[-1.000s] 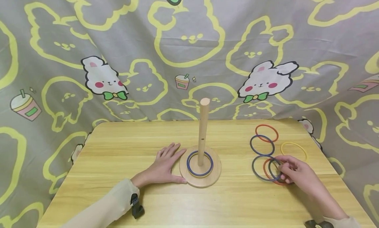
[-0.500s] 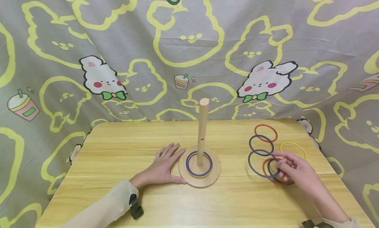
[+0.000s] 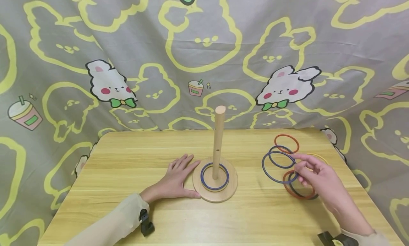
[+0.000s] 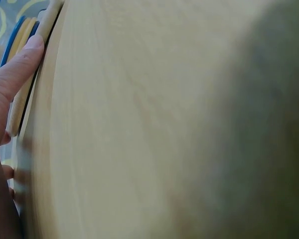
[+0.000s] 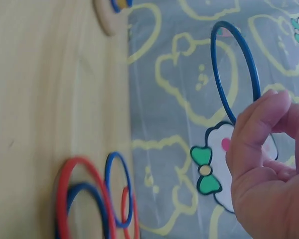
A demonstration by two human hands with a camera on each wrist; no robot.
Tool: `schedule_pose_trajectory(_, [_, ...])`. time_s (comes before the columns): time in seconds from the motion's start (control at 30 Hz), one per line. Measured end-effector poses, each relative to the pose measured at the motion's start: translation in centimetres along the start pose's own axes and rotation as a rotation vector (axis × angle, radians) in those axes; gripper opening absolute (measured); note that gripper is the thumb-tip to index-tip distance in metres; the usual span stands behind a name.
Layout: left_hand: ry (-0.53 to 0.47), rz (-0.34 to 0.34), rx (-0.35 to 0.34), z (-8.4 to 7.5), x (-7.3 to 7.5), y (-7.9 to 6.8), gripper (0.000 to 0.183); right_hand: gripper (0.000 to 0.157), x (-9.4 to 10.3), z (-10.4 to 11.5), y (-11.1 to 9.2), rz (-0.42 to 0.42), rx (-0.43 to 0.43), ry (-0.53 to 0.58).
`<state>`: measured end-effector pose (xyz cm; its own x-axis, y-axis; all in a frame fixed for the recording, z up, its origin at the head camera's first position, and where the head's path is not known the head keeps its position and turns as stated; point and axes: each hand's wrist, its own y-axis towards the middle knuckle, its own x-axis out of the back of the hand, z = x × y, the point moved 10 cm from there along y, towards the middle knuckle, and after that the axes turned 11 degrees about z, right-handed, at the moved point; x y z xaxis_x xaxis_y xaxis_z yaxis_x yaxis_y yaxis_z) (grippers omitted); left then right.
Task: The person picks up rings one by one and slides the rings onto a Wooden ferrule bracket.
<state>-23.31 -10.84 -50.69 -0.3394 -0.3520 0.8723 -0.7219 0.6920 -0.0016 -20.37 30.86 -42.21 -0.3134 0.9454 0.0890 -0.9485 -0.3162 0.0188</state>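
My right hand (image 3: 319, 176) pinches the edge of a blue ring (image 3: 263, 167) between thumb and fingers. The right wrist view shows this blue ring (image 5: 214, 64) raised off the table. At the middle of the table stands a wooden post (image 3: 218, 139) on a round wooden base (image 3: 232, 184). Around the foot of the post lie a blue ring (image 3: 202, 181) and a yellow one beneath it. My left hand (image 3: 174, 180) rests with fingers spread against the left side of the base. In the left wrist view, the thumb (image 4: 27, 57) touches the base's rim.
Behind the held ring, another blue ring (image 3: 281, 166) overlaps a red ring (image 3: 298, 146) on the table (image 3: 134, 150). A red ring (image 3: 298, 196) lies over a dark blue one near my right hand. A yellow ring (image 3: 319, 158) is partly hidden. A patterned curtain (image 3: 147, 43) hangs behind.
My right hand has lifted the blue ring off the red and dark blue rings and moved it up and slightly left. The left hand and the post have stayed put.
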Motion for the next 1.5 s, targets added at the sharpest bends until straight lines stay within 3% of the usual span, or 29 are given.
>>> schedule_pose_trajectory(0.43, [-0.001, 0.011, 0.012, -0.1, -0.1, 0.1, 0.119, 0.029, -1.8, 4.6, 1.8, -0.023, 0.129, 0.191])
schedule_pose_trajectory(0.57, [0.003, 0.031, 0.022, -0.3, 0.0, 0.3, 0.118, 0.030, -2.3, 6.1, 2.2, -0.073, 0.150, 0.219])
schedule_pose_trajectory(0.87, [-0.005, 0.041, 0.026, -0.1, -0.4, 0.6, 0.119, 0.029, -4.0, 10.3, 3.3, -0.202, 0.279, 0.218])
schedule_pose_trajectory(1.13, [0.025, 0.050, 0.042, -0.6, 0.2, 0.0, 0.116, 0.029, -6.0, 13.2, 3.5, -0.189, 0.404, 0.280])
schedule_pose_trajectory(1.3, [0.027, 0.049, 0.041, -0.6, 0.3, 0.2, 0.116, 0.032, -6.8, 15.6, 3.3, -0.127, 0.506, 0.317])
schedule_pose_trajectory(1.5, [0.016, 0.055, 0.045, -0.5, 0.3, -0.1, 0.117, 0.033, -8.3, 17.6, 3.7, -0.088, 0.519, 0.301])
